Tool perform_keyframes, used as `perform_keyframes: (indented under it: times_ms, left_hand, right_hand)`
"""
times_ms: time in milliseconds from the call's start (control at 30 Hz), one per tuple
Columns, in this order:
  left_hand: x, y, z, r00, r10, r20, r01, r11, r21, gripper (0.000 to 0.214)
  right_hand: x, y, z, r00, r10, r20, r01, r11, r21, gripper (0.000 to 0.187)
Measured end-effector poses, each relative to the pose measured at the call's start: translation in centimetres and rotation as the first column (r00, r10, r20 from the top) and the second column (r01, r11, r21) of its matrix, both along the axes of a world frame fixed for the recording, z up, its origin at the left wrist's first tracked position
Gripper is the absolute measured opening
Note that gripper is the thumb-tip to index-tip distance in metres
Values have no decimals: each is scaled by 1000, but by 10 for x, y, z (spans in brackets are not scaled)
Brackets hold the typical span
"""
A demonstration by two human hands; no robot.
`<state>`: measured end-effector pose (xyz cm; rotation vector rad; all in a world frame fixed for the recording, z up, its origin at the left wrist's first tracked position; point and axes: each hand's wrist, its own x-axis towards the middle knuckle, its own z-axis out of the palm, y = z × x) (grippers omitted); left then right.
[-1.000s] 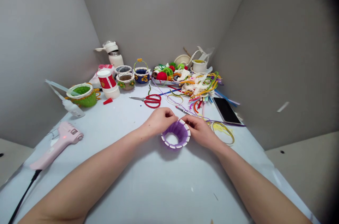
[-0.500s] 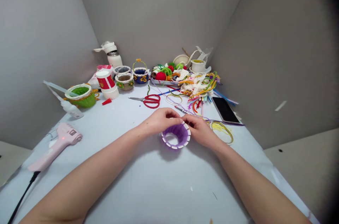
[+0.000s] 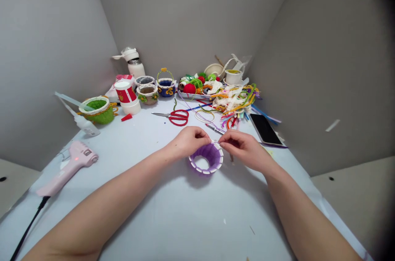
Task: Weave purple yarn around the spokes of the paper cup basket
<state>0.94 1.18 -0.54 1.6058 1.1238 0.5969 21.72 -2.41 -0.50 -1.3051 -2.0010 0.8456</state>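
A small cup (image 3: pixel 206 170) with a white slatted rim and purple yarn woven inside stands upright in front of me. My left hand (image 3: pixel 193 140) pinches its far rim, thumb on the near side and fingers behind. Just right of the rim, my right hand (image 3: pixel 242 147) has thumb and forefinger closed on a thin strand of purple yarn (image 3: pixel 219 142); little of the strand shows. A pen-like tool (image 3: pixel 215 129) with a metal shaft lies beyond my hands. Red-handled scissors (image 3: pixel 177 117) rest farther back on the left.
A pink glue gun (image 3: pixel 66 168) with a black cord lies left, beside a white squeeze bottle (image 3: pixel 87 125) and a green basket (image 3: pixel 100 112). Finished small baskets (image 3: pixel 148 95) stand at the back. A tangled yarn pile (image 3: pixel 233 98) and a phone (image 3: pixel 266 129) are on the right.
My right hand has moved a little right, away from the rim, its thumb and forefinger now pinched on the yarn. My left hand keeps hold of the cup's rim. The view has shifted slightly.
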Motion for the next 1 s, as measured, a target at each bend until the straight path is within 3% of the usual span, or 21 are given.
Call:
perform_keyframes:
  times_ms: [233, 433, 600, 800, 1000]
  left_hand:
    - [1, 1, -5, 999, 2, -35, 0, 999, 45, 25]
    - [1, 1, -3, 998, 9, -56, -5, 998, 58, 23]
    - [0, 1, -3, 998, 25, -56, -23, 999, 36, 23]
    - [-1, 1, -1, 997, 40, -70, -38, 999, 31, 23]
    - [-10, 2, 14, 986, -38, -164, 36, 999, -14, 19]
  right_hand:
    - [-10, -7, 8, 999, 31, 29, -35, 989, 142, 15]
    - [-6, -12, 14, 978, 132, 159, -167, 958, 233, 13]
    - [4, -9, 14, 972, 125, 200, -166, 965, 204, 16]
    - [6, -6, 13, 968, 167, 187, -182, 981, 62, 19]
    - [-3, 0, 2, 970, 157, 186, -160, 987, -1, 17]
